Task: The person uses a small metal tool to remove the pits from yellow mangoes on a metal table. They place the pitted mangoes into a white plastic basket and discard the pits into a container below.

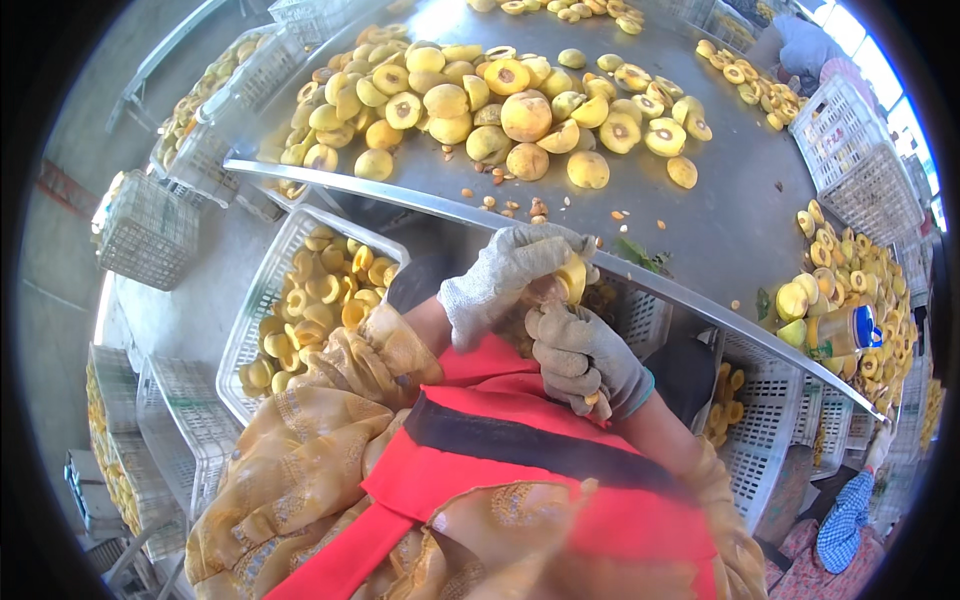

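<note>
My left hand point(510, 275), in a grey knit glove, is closed on a cut yellow fruit piece point(571, 280) at the front edge of the metal table point(700, 240). Just below it my right hand point(580, 360), also gloved, has its fingers curled round something small, partly hidden in the grip. A pile of whole and halved yellow fruit point(450, 105) lies on the table beyond my hands, with loose pits point(490, 200) and green leaves point(640, 255) nearer the edge. A white crate of hollowed fruit halves point(315, 300) stands to the left, below table level.
More crates point(150, 235) stand at left and right point(750, 450). Fruit halves point(850, 260) and a blue-lidded jar point(840, 330) sit at the table's right end. A co-worker point(805, 50) is at top right; another's checked sleeve point(845, 520) shows at lower right.
</note>
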Demonstrator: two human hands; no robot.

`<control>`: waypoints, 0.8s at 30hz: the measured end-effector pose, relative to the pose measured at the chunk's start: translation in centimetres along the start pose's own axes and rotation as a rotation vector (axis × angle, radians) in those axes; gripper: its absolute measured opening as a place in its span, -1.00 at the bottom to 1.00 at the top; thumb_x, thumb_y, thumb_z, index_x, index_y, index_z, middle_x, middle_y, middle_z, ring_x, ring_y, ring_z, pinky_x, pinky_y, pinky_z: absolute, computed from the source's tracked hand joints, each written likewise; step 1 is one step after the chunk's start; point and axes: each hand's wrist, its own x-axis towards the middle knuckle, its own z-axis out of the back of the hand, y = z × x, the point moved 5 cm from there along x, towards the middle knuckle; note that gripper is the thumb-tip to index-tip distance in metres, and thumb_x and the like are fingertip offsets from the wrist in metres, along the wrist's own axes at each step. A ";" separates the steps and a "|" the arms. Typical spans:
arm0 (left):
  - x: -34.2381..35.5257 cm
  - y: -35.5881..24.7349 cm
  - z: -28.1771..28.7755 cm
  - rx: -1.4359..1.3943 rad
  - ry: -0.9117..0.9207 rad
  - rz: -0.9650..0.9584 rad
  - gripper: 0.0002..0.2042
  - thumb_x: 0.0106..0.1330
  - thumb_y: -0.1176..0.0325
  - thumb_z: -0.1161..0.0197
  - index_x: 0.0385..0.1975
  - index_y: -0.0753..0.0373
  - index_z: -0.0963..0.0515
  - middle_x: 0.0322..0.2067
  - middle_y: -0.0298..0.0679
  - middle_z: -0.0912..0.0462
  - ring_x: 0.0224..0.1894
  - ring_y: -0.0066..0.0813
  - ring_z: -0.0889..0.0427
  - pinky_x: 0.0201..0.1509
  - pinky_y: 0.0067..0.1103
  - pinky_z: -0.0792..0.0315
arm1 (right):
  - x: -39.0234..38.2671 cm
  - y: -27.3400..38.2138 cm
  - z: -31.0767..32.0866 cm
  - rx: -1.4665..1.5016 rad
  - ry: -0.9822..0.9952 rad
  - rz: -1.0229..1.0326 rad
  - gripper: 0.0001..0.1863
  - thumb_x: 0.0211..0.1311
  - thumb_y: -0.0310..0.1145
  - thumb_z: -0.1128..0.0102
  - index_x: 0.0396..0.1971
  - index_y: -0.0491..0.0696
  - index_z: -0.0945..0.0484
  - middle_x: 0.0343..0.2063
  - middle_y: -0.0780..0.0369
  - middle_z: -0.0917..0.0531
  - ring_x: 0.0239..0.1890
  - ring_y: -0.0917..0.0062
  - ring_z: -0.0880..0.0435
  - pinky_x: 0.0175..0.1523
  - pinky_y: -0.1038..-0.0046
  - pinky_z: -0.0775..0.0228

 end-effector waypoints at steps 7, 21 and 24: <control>-6.3 -3.3 6.4 0.116 -0.408 0.037 -0.55 0.28 0.06 -0.27 0.00 0.30 -0.52 -0.25 -0.19 -0.63 -0.20 -0.42 -0.63 -0.15 -0.52 -0.55 | -1.7 1.5 0.5 -0.399 -0.155 0.040 -0.75 0.27 -0.26 -0.09 -0.51 -0.07 -0.34 -0.78 0.35 -0.35 -0.87 0.69 -0.25 -0.78 0.65 -0.09; 3.5 -9.8 23.4 1.781 -0.617 0.445 -0.53 0.10 0.07 -0.31 -0.05 0.23 -0.55 -0.08 -0.03 -0.65 -0.01 -0.11 -0.63 0.07 -0.34 -0.48 | -2.4 0.7 2.0 -0.472 -0.376 0.065 -0.77 0.26 -0.31 -0.07 -0.56 -0.07 -0.36 -0.79 0.28 -0.43 -0.82 0.63 -0.37 -0.74 0.62 -0.15; 4.9 -8.0 18.2 1.623 -0.475 0.146 -0.55 0.06 0.13 -0.35 -0.09 0.26 -0.53 -0.08 -0.06 -0.65 -0.03 -0.10 -0.63 0.05 -0.36 -0.47 | -2.9 0.7 2.7 -0.455 -0.450 0.125 -0.76 0.27 -0.30 -0.06 -0.57 -0.06 -0.36 -0.79 0.28 -0.43 -0.82 0.63 -0.37 -0.72 0.63 -0.16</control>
